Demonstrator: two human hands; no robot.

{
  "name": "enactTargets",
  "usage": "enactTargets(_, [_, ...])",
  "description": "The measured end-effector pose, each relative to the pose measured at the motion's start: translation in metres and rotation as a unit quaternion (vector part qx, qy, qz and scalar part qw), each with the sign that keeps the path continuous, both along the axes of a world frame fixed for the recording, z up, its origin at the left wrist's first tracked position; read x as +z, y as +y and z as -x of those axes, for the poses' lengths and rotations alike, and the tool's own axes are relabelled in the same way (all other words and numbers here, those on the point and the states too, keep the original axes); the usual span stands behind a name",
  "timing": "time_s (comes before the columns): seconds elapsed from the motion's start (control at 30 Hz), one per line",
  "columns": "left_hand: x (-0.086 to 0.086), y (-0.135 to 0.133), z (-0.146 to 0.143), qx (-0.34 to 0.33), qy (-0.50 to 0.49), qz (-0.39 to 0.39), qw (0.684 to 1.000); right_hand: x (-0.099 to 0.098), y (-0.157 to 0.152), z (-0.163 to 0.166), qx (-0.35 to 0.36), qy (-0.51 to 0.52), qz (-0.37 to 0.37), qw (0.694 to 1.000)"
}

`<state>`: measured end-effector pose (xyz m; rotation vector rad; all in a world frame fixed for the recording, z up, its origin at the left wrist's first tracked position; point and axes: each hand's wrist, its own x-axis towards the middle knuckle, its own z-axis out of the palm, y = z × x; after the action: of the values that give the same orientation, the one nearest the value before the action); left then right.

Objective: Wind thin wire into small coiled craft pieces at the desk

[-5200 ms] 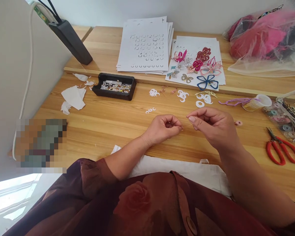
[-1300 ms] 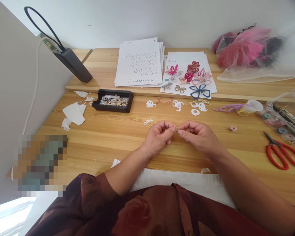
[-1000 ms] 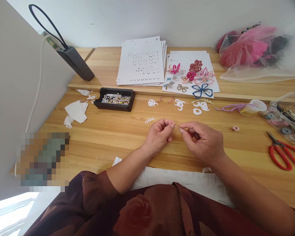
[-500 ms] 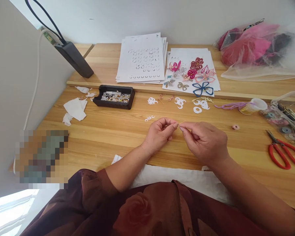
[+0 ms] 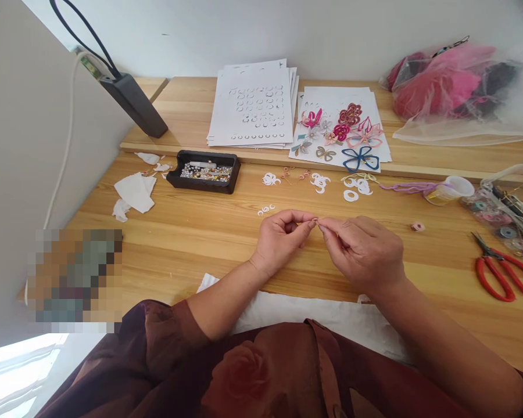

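Observation:
My left hand [image 5: 283, 237] and my right hand [image 5: 364, 251] meet fingertip to fingertip just above the wooden table [image 5: 192, 232]. Both are closed in a pinch on a very thin golden wire [image 5: 316, 220] that shows only as a small glint between the thumbs and forefingers. How long the wire is I cannot make out. A few small white paper curls [image 5: 265, 209] lie on the table just beyond my left hand.
A black tray of beads [image 5: 204, 171] sits at the left, torn paper scraps [image 5: 133, 191] beside it. On the raised shelf lie punched white sheets [image 5: 255, 104] and coloured wire flowers [image 5: 348, 130]. Red scissors [image 5: 503, 273], thread spools [image 5: 505, 223] and a small cup [image 5: 451, 188] are at right.
My hands, apart 5 seconds ago, have come together and stay pinched at the same spot; the fingers shift only slightly. The view has wobbled a little.

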<state>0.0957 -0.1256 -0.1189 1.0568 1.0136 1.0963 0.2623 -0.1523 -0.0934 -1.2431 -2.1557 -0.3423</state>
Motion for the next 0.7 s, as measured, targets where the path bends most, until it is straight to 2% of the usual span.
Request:
enactTargets(0.37, [-0.0029, -0.0028, 0.0001, 0.065, 0.126, -0.122, 0.982, 0.0041, -0.0025, 0.004, 0.01, -0.034, -0.036, 0.999])
enactTargets(0.57, [-0.0051, -0.0026, 0.0025, 0.072, 0.195, -0.233, 0.95, -0.0025, -0.0041, 0.0093, 0.006, 0.102, 0.058, 0.993])
enactTargets(0.7, [-0.0051, -0.0022, 0.0061, 0.033, 0.248, -0.28, 0.927, -0.0032, -0.004, 0.0086, 0.005, 0.107, 0.086, 0.991])
